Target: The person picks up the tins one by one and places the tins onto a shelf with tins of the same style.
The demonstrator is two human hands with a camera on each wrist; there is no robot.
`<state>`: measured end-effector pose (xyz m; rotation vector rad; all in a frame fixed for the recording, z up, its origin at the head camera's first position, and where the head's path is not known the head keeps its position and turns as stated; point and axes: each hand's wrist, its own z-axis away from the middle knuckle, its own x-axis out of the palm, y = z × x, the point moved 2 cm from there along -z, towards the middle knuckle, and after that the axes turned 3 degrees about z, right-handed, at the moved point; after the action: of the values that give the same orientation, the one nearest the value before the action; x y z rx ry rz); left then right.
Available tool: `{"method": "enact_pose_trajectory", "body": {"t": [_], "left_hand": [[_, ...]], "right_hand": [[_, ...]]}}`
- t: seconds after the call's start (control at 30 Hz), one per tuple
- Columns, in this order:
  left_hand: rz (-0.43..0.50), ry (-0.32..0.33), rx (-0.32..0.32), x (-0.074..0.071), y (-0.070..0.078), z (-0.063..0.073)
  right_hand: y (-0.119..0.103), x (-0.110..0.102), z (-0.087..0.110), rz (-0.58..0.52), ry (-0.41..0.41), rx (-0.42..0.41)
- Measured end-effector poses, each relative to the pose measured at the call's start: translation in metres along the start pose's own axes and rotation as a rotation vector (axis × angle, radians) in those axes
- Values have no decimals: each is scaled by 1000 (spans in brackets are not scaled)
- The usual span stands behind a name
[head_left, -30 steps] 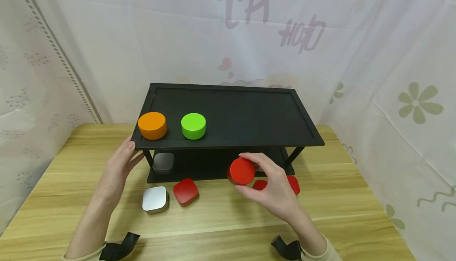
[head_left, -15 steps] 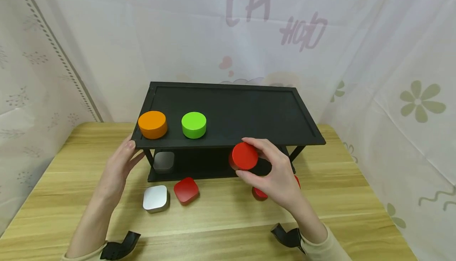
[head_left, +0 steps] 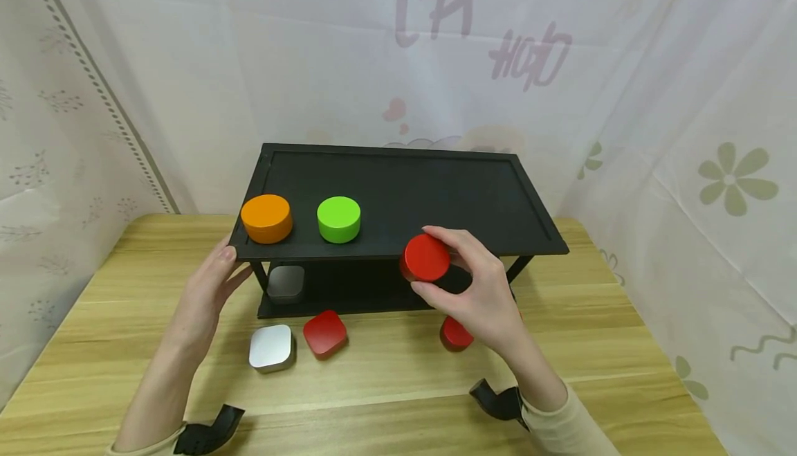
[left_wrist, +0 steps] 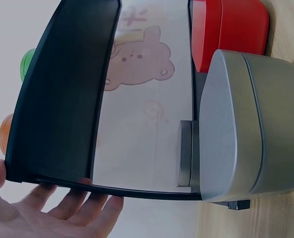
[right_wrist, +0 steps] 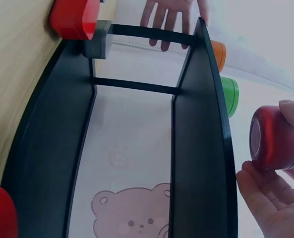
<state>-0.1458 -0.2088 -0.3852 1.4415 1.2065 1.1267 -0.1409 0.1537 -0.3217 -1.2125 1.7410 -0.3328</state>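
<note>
My right hand [head_left: 477, 288] pinches a round red tin [head_left: 426, 257] between thumb and fingers, in front of the front edge of a two-tier black shelf [head_left: 405, 193]. In the right wrist view, the red tin [right_wrist: 275, 138] is apart from the top board. At the shelf's left end, my left hand [head_left: 202, 297] holds the front corner, thumb at the board's edge and fingers below it. On the top tier stand an orange round tin [head_left: 266, 219] and a green round tin [head_left: 339, 220]. A grey square tin [head_left: 286, 284] sits on the lower tier's left.
On the wooden table [head_left: 349, 407] before the shelf lie a silver square tin [head_left: 272, 348], a red square tin [head_left: 325, 335] and another red round tin [head_left: 456, 334]. My right hand nearly hides a further red piece. A white printed cloth [head_left: 349, 61] hangs behind.
My right hand has raised the round red tin from in front of the lower tier to about the height of the top board's front edge. The left hand has stayed in place.
</note>
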Motion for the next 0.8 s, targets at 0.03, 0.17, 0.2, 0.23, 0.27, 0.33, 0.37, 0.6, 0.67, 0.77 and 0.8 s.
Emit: {"method": "enact_pose_trajectory", "body": {"t": [0.03, 0.17, 0.2, 0.23, 0.27, 0.33, 0.37, 0.6, 0.67, 0.77, 0.8], "left_hand": [[0, -1, 2, 0, 0, 0], [-1, -3, 10, 0, 0, 0], [-1, -3, 11, 0, 0, 0], [-1, -3, 12, 0, 0, 0], [-1, -3, 12, 0, 0, 0], [-1, -4, 12, 0, 0, 0], [-1, -5, 12, 0, 0, 0], [-1, 2, 6, 0, -1, 0], [0, 4, 6, 0, -1, 0], [1, 2, 9, 0, -1, 0], [0, 1, 11, 0, -1, 0]], "right_hand": [[0, 0, -1, -1, 0, 2], [-2, -2, -6, -3, -12, 11], [-2, -3, -8, -5, -16, 11], [-2, -3, -9, -6, -19, 8], [-2, -4, -10, -4, -23, 7], [-1, -5, -13, 1, -28, 3], [0, -5, -14, 4, -30, 1], [2, -10, -22, 12, -33, 21], [3, -11, -25, 3, -39, 37], [5, -12, -29, -5, -50, 67], [5, -12, -30, -7, -54, 76]]}}
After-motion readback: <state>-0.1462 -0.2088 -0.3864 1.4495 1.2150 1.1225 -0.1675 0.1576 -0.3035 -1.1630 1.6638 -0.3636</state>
